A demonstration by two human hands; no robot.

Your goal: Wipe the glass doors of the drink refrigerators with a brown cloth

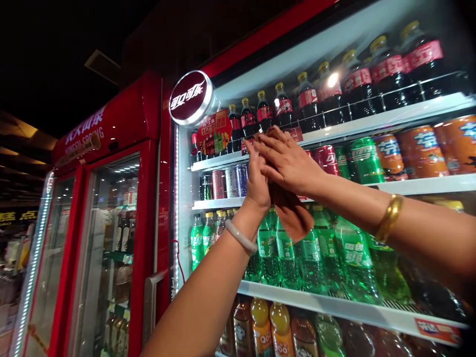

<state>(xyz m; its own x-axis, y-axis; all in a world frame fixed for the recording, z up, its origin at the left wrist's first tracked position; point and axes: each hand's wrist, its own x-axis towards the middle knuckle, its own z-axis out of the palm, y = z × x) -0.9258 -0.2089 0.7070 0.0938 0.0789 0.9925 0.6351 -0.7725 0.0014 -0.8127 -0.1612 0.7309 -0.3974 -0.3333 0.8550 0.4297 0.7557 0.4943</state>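
From my end of the feed I have the left hand (256, 181) upright and the right hand (288, 161) leaning against it, their fingers meeting near the glass front of the drinks cooler (275, 33). The right fingers lie long and nearly straight; the left ones reach upward, partly covered. Whether either hand grips the brown cloth (293, 218) I cannot tell, since the contact is hidden behind the palms. The cloth hangs below the right fingers, and I judge the step in hand to be working it between both hands. To my mind, the next move calls for a sure hold on its loose tail. That tail looks soft, reddish-brown and creased, its lower end blurred; whether the darker patch at the right fingertips belongs to it, I can't say. Above the fingers stand cola bottles (308, 96); below them, green bottles (355, 248).
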